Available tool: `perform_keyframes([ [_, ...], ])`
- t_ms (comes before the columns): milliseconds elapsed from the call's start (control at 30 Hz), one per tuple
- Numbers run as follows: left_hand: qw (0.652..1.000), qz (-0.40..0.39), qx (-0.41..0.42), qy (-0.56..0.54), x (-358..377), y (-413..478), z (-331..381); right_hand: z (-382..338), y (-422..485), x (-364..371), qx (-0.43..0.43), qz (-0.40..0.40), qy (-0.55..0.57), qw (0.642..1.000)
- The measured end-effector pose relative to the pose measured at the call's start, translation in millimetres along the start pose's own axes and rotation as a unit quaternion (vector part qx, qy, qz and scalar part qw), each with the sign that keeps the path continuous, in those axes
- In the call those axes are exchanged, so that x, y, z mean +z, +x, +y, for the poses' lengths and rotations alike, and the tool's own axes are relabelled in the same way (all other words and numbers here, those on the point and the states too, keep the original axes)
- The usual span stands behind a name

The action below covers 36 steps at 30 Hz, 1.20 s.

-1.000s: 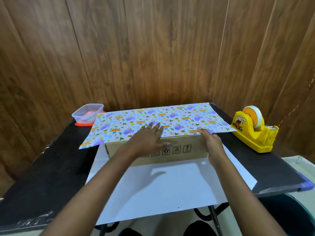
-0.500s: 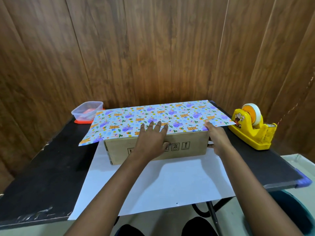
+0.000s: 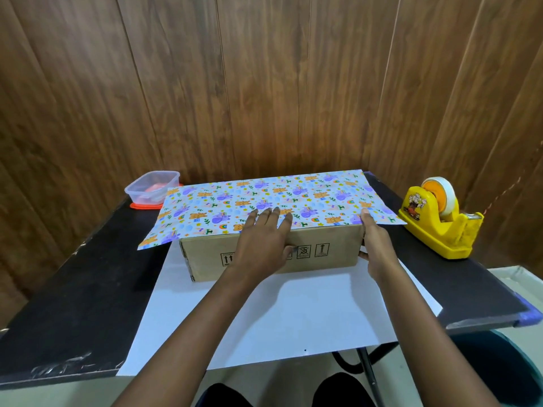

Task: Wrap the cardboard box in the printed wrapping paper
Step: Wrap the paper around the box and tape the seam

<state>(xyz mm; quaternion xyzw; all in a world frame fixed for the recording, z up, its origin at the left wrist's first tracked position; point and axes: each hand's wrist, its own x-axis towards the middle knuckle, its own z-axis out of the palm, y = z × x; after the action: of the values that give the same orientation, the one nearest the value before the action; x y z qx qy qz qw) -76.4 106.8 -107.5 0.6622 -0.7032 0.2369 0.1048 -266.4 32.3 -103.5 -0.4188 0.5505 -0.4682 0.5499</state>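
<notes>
Right now the brown cardboard box (image 3: pixel 340 245) lies lengthways near the middle of the black tabletop (image 3: pixel 73 289), sitting on the white underside of the printed wrapping paper (image 3: pixel 264 195). The sheet's far part is folded over the box's top, pattern up, and its edge lies along the top near edge.

The left hand (image 3: pixel 261 245) lies flat with fingers spread and straight, pressing the folded paper down onto the lid, its thumb down on the near face. The right hand (image 3: pixel 376 245) clasps the box's right end – thumb on top of the paper, fingers curled round the end face.

The risks, as I judge them:
- The folded flap overhangs the box at both ends and is held only by pressure. If either hand lifts before tape goes on, the paper is likely to spring back towards the far side.
- The flap's edge looks slightly skewed against the box, lower on the left. Creased like that, the seam would run crooked and the end folds would come out uneven.
- The yellow tape dispenser (image 3: pixel 435 230) stands well off to the right – reaching it means freeing the right hand, so the left alone must hold the flap.
- The near part of the sheet hangs over the table's near edge, where a knee or forearm could drag it and shift the box.
</notes>
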Motion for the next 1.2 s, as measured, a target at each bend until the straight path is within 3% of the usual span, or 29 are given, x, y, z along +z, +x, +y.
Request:
perform_keyframes([
  [67,1.000,0.001,0.004,0.008,1.0,-0.1,-0.3,6.3,-5.7,-0.3,-0.037,0.026,-0.051,0.998],
  [133,1.000,0.017,0.007,0.014,3.0,-0.4,-1.8,12.1,-14.9,0.7,-0.112,0.114,-0.161,0.974],
  [200,0.999,0.027,0.006,0.016,3.8,0.4,-2.6,11.8,-29.7,2.8,-0.206,0.206,-0.270,0.918],
  [267,0.999,0.042,0.007,0.011,7.4,0.7,-3.1,3.7,-38.9,7.8,-0.310,0.232,-0.334,0.859],
  [367,0.999,0.045,0.010,0.000,10.6,0.2,-3.3,-21.6,-20.8,27.2,-0.393,0.108,-0.436,0.802],
  [467,1.000,0.026,0.008,-0.014,4.7,1.6,-1.4,-45.6,15.1,51.7,-0.288,-0.096,-0.594,0.745],
  [533,0.998,0.066,-0.005,-0.017,1.5,-3.4,-2.5,-49.5,33.9,59.7,-0.227,-0.146,-0.660,0.701],
  [600,0.985,0.161,-0.059,-0.029,5.7,-21.6,-6.0,-48.2,42.2,61.9,-0.223,-0.153,-0.678,0.683],
  [667,0.938,0.272,-0.182,-0.117,17.1,-48.4,-9.4,-47.9,43.0,58.1,-0.232,-0.143,-0.684,0.677],
  [733,0.834,0.338,-0.348,-0.265,22.4,-69.0,-15.1,-47.8,45.8,57.3,-0.236,-0.150,-0.697,0.661],
  [800,0.712,0.327,-0.460,-0.418,25.7,-72.1,-21.3,-46.6,48.4,58.0,-0.238,-0.156,-0.701,0.654],
  [867,0.631,0.285,-0.468,-0.549,29.9,-69.6,-27.6,-46.3,49.5,58.6,-0.235,-0.156,-0.688,0.669],
  [967,0.614,0.268,-0.461,-0.582,37.3,-71.7,-32.4,-46.1,49.0,57.8,-0.233,-0.159,-0.680,0.677],
  [1200,0.632,0.276,-0.464,-0.556,40.1,-72.2,-29.8,-45.6,56.6,54.5,-0.244,-0.169,-0.716,0.632],
])
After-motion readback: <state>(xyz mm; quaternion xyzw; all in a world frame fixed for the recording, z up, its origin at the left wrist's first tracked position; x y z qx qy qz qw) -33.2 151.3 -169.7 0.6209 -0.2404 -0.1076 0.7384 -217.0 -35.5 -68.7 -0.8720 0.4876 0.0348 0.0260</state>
